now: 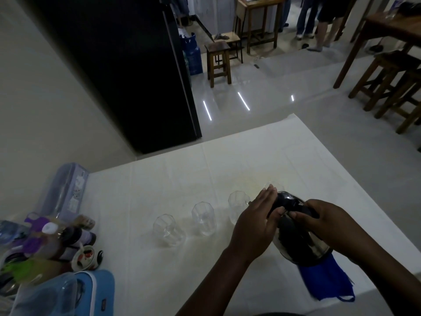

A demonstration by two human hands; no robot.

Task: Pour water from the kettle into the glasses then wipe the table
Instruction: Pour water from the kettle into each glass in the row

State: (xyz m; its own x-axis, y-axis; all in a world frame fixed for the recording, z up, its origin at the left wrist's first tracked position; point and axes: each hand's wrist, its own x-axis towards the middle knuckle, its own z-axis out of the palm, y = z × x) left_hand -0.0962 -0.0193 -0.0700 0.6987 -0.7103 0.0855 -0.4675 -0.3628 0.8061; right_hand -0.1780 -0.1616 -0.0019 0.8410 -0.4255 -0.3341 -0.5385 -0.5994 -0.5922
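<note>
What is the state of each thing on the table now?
Kettle: tilted toward the far glass, held by both hands.
Left hand: on the kettle's top.
Right hand: gripping the handle.
Far glass: upright, mostly hidden.
Three near glasses: upright, contents unclear.
Blue cloth: lying by the table edge.

Single head-worn wide-angle view, looking forward and down, close over the white table [182, 179], room beyond
</note>
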